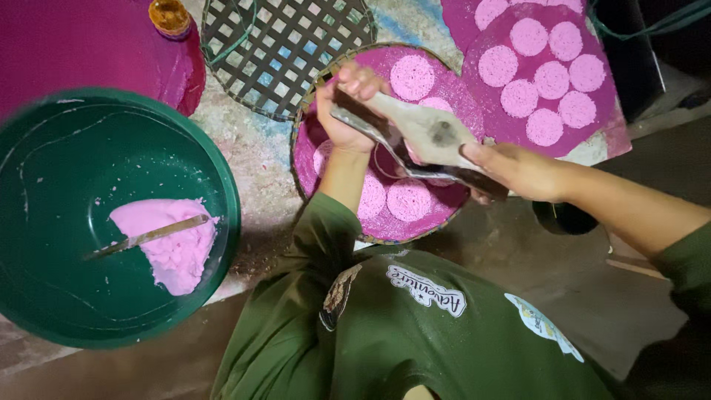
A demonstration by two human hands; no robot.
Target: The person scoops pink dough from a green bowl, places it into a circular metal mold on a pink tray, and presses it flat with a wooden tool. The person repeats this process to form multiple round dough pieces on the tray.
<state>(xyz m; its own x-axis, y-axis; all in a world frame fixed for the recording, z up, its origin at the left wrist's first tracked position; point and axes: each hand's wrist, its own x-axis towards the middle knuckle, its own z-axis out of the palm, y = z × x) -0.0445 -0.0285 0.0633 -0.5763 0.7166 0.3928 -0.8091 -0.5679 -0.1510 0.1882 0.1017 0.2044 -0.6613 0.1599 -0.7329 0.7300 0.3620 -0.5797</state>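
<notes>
My left hand (pixel 346 104) grips the far end of a pale wooden paddle (pixel 433 132) and a thin metal strip (pixel 374 130) with a ring on it. My right hand (pixel 518 172) holds the near, dark end of the same tool. Both hands hover over a round woven tray (pixel 304 122) lined with magenta cloth, on which several flat pink discs (pixel 409 198) lie. My green sleeves reach in from the bottom and the right.
A big green basin (pixel 59 148) at left holds a lump of pink dough (pixel 174 248) with a metal blade (pixel 152 235) lying across it. Behind are a lattice tray (pixel 285 44), a magenta surface with a small orange pot (pixel 169 16), and another cloth with pink discs (pixel 544 74).
</notes>
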